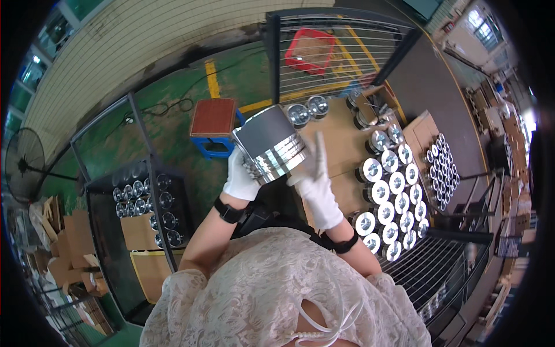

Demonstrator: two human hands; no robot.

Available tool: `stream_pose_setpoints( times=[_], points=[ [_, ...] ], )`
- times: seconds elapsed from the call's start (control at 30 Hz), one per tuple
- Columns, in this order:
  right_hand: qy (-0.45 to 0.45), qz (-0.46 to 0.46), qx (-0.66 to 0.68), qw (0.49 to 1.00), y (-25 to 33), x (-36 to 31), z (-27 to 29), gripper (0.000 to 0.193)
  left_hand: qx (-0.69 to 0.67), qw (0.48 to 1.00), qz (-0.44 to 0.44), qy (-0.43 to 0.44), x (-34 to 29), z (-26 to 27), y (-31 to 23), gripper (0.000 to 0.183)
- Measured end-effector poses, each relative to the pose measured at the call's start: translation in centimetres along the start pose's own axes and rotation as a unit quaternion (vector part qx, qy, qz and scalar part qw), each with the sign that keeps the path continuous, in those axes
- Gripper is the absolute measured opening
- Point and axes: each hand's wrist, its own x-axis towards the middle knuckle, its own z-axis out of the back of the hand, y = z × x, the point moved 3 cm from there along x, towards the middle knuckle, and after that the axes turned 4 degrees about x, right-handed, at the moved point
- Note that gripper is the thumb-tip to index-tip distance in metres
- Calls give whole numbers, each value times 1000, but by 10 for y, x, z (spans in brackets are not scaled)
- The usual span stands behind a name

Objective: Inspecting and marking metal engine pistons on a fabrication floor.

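Left hand [240, 176] clasps a grey-and-silver piston [269, 136], right hand [319, 194] spread beside it, any lettering unreadable

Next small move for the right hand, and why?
I'd probably bring the right hand in to steady the metal cylinder at its shiny, grooved end. The left hand holds it at the other side, while the right is open with fingers spread beside that end; whether its thumb touches is unclear.
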Motion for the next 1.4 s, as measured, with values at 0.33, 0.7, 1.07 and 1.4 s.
stream_pose_setpoints(
  times=[0.33, 0.7, 1.07, 1.4],
  points=[
    [33, -300, 397, 867, 25, 12, 28, 64, 641, 626, -356, 266, -36, -61, 9, 137],
    [66, -195, -217, 954, 32, 20, 109, 47, 734, 581, -297, 187, -8, -31, 35, 108],
    [-2, -438, -313, 843, -64, 51, 184, 21, 747, 608, -83, 257, 109, 51, 57, 101],
    [-441, -340, -321, 766, -162, 181, 389, 13, 906, 402, 18, 131, 165, 161, -34, 44]
  ],
)
